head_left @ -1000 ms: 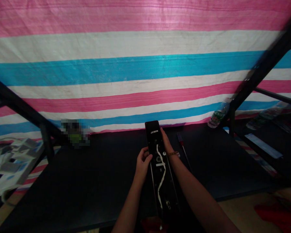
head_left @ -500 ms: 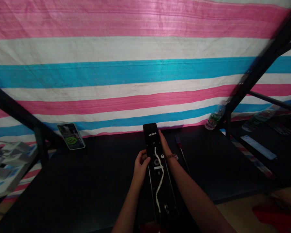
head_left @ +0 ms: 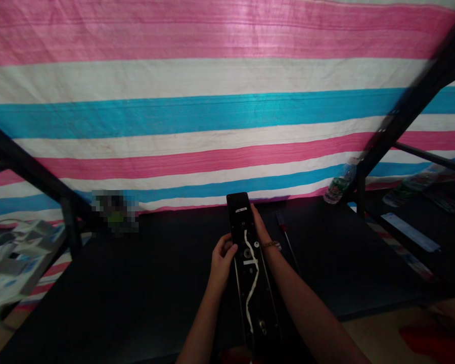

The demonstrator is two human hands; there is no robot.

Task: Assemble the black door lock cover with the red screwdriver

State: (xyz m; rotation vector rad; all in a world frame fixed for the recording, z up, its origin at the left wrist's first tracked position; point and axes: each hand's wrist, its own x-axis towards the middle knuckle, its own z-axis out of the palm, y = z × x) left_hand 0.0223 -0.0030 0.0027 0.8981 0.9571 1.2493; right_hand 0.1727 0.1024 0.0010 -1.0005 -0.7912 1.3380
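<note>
Between my hands is a long, narrow black panel (head_left: pixel 256 288), a device housing with a wavy white cable down its face, a small white label near the top and a round hole. My left hand (head_left: pixel 223 255) grips its left edge, thumb on the face and fingers curled at the side. My right hand (head_left: pixel 258 222) is wrapped along the right edge near the top, its fingers mostly hidden behind. The panel's far end is tilted up and its near end lies towards my body. Right of my right wrist lies a screwdriver (head_left: pixel 282 226) with a dark and red handle.
The black tabletop (head_left: pixel 155 283) carries a phone-sized, pixelated object (head_left: pixel 116 212) at the back left. A plastic bottle (head_left: pixel 340 184) stands back right by a black metal frame (head_left: pixel 387 131). White chargers and cables (head_left: pixel 23 253) sit at left. A striped sheet (head_left: pixel 212 76) hangs behind.
The view has shifted slightly, so everything sits a little further right in the picture. Both hands keep the same hold on the black panel.
</note>
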